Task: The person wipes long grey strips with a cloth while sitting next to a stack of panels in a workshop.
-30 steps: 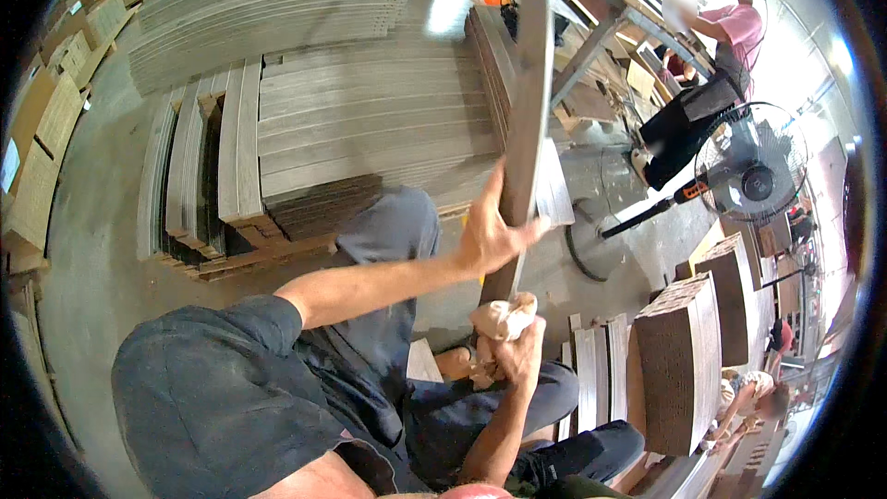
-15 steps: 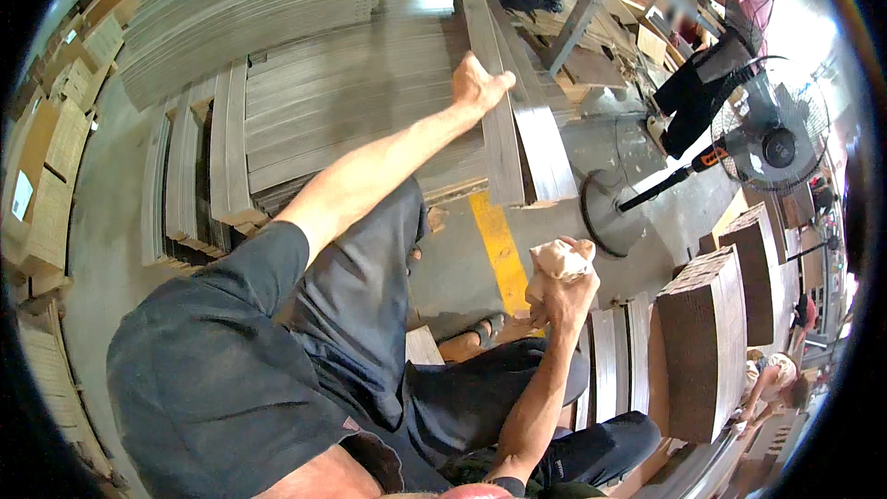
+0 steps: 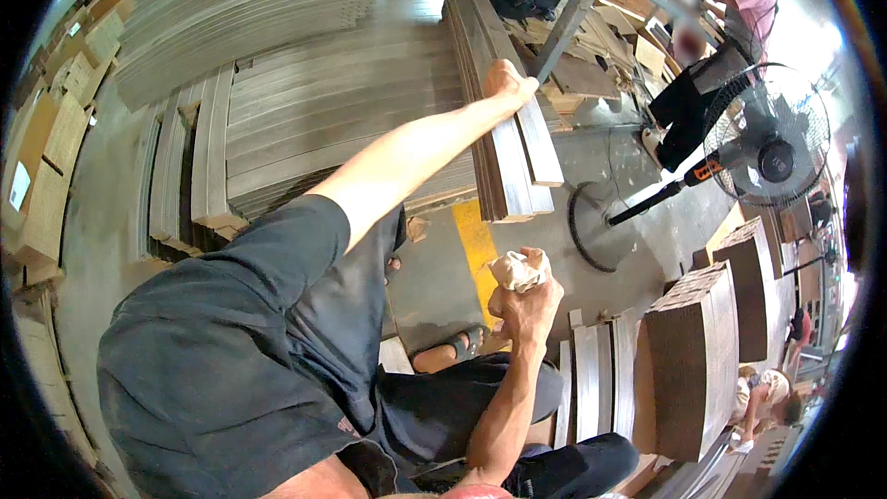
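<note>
The left hand (image 3: 506, 83) is being extended at full arm's reach, its fingers curled over the upper edge of a stack of long grey boards (image 3: 504, 115) that is being held tilted above the concrete floor (image 3: 434, 277). The right hand (image 3: 528, 300) is being kept clenched around a crumpled beige rag (image 3: 517, 268), raised in front of the body, well apart from the stack. A yellow line (image 3: 480, 249) is being crossed by the stack's lower end. Further piles of grey planks (image 3: 305, 102) are being stored along the floor's far-left side. A pedestal fan (image 3: 767, 148) is standing near the right edge, beside another person in a pink top (image 3: 753, 0).
</note>
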A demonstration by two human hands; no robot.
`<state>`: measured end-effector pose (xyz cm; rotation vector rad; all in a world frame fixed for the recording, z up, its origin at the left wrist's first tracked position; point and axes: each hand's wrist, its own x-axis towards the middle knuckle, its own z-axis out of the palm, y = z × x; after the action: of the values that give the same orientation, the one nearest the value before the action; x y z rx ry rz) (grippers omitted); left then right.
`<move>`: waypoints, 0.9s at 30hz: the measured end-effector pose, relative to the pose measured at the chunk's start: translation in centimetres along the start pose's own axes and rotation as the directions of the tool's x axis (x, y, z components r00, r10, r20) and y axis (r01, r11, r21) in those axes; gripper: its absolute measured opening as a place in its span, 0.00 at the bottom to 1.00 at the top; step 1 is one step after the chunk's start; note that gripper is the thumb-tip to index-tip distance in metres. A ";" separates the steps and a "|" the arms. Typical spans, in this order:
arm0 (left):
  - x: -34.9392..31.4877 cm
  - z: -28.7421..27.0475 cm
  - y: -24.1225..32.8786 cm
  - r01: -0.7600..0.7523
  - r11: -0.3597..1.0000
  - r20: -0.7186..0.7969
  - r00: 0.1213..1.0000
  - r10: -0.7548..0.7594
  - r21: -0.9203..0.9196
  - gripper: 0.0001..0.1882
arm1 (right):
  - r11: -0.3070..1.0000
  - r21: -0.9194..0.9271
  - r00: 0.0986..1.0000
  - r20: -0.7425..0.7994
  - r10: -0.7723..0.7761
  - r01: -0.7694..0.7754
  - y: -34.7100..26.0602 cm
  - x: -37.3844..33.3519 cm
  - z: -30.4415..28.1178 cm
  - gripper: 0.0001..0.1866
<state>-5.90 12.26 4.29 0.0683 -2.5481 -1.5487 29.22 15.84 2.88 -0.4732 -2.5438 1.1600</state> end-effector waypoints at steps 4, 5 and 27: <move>-1.3 1.7 1.1 0.014 0.999 0.021 1.000 -0.013 -0.045 0.27 | 1.000 -0.013 0.999 -0.033 -0.010 0.010 -0.1 -0.2 -0.6 0.23; -1.4 1.9 1.0 0.010 0.999 0.056 0.998 -0.008 -0.036 0.27 | 0.999 -0.032 0.998 -0.044 -0.041 0.040 -0.2 -0.3 -0.8 0.21; 1.0 2.2 -1.2 -0.293 0.856 0.274 0.944 0.186 0.426 0.28 | 0.997 0.022 0.997 -0.019 -0.068 0.069 0.1 -0.1 -0.3 0.20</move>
<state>-7.31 13.55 2.35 -0.3795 -2.9091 -0.8757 29.48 16.02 2.97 -0.3862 -2.5082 1.1528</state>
